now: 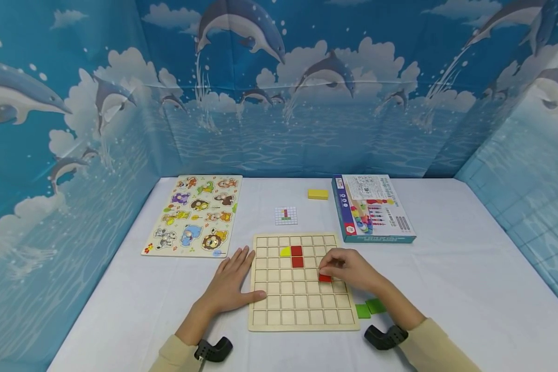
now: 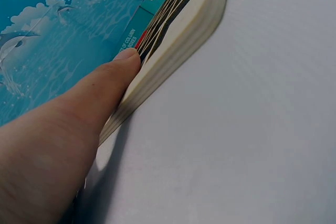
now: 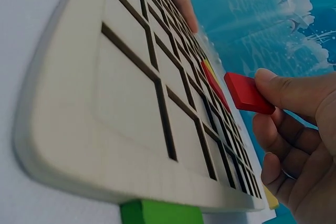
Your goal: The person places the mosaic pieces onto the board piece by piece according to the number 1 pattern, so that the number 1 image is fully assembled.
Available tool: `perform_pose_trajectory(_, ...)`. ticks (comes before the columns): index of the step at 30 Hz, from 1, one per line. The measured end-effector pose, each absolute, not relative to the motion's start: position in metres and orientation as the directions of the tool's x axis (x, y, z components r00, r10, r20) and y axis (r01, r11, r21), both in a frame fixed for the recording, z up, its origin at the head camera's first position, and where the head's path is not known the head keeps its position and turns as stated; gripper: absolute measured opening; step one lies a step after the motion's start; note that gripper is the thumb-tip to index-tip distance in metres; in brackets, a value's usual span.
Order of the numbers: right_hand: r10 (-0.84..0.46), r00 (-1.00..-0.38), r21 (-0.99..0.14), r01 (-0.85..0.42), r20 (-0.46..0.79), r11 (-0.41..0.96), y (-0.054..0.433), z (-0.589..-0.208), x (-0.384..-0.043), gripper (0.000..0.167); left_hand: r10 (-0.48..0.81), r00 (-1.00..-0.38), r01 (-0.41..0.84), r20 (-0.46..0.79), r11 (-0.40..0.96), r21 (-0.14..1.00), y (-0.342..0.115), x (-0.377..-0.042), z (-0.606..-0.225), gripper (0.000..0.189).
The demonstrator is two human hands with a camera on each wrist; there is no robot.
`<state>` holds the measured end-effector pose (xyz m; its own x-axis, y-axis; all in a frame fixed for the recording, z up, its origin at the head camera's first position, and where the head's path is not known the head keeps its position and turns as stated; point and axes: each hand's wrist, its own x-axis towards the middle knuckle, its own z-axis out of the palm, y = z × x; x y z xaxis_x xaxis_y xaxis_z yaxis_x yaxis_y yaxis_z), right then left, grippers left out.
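Sleeves (image 1: 439, 349) nearest in head view. Left hand (image 1: 231, 287) flat, fingers extended, holding nothing, over grid board (image 1: 288, 302) left edge. Right hand (image 1: 351, 267) pinches red tile (image 1: 325, 278) over board's right half. Green tiles (image 1: 363, 311) just beside lower right edge, tight there; worktop (image 1: 469, 289) roomier farther right. Left wrist: left hand against board's rim, probably decent bracing. Right wrist: red tile looks clear of board; best kept level, squared to cell grooves.

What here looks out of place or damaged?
Only slightly odd: two green tiles lie off the board, by its near right corner, turned at different angles. I see no spill or damage.
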<state>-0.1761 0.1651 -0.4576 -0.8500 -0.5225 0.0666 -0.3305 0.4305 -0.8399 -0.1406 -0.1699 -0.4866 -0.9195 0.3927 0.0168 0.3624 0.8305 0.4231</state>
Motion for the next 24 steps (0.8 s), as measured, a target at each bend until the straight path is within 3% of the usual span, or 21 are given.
perform_pose_trajectory(24,-0.579,-0.809,-0.841,-0.378,0.098,0.386,0.129,-0.462,-0.186,0.006,0.392,-0.92,0.362,0.009,0.839,0.407,-0.17,-0.142,-0.489,0.106)
